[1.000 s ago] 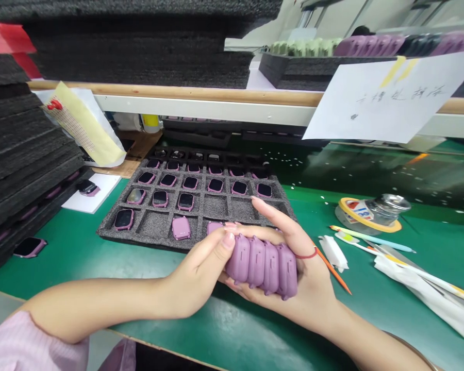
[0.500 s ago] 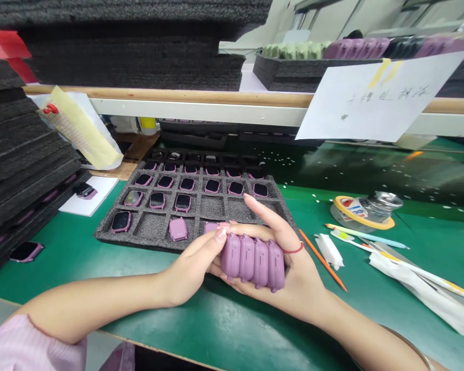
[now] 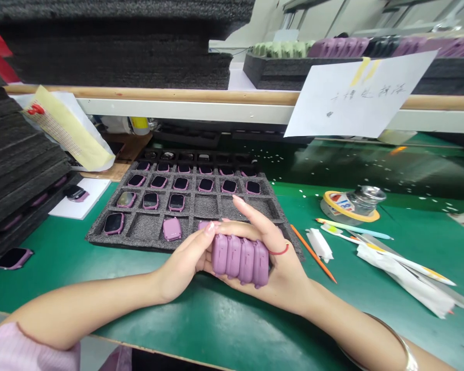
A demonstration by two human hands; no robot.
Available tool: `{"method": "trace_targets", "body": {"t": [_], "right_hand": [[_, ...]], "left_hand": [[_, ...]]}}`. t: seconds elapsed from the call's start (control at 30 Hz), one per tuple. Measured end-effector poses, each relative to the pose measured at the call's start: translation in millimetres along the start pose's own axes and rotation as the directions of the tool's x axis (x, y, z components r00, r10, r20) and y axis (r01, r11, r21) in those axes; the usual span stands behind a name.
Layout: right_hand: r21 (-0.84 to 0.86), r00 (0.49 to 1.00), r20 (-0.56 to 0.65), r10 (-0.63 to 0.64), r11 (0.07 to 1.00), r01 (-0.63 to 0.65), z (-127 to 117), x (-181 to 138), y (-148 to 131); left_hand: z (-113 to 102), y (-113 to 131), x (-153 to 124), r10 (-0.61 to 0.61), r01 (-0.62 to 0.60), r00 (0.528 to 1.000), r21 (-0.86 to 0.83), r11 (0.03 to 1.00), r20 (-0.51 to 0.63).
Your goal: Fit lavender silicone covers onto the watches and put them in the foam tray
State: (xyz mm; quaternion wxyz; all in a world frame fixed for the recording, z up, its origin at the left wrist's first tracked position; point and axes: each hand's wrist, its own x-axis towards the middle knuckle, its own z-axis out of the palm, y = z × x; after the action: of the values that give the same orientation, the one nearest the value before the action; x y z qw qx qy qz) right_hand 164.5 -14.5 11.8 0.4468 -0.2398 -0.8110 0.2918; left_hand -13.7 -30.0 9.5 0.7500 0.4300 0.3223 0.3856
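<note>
- Head view, the grip: the right hand [image 3: 284, 273] grasps a row of four purple cases [image 3: 240, 260], cradled from beneath, while the left hand [image 3: 181, 265] clasps the row's left end; two hands probably stop it spreading.
- The cases stand on edge, side by side and touching, over the table [image 3: 224, 324], their slotted sides toward the wearer.
- Behind them, the foam tray [image 3: 135, 244] likely uses its walls to stop watches rubbing: two rows of six, then three, all screen up.
- Its front row shows one watch screen up, one purple back [image 3: 172, 229] and one piece partly hidden by fingers.
</note>
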Motion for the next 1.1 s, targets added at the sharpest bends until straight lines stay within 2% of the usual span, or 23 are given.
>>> {"method": "trace_targets", "body": {"t": [0.17,0.67,1.1], "right_hand": [[0.008,0.999,-0.011,-0.037,0.999,0.037,0,-2,4],[0.028,1.0,0.011,-0.001,1.0,0.001,1,-2,9],[0.01,1.0,0.005,-0.022,1.0,0.022,2,-2,13]], "left_hand": [[0,0,1,0.002,-0.002,1.0,0.01,1.0,-0.021],[-2,0,4,-0.029,0.03,0.999,0.009,1.0,-0.038],[-1,0,4,-0.052,0.053,0.997,0.009,0.999,-0.065]]}}
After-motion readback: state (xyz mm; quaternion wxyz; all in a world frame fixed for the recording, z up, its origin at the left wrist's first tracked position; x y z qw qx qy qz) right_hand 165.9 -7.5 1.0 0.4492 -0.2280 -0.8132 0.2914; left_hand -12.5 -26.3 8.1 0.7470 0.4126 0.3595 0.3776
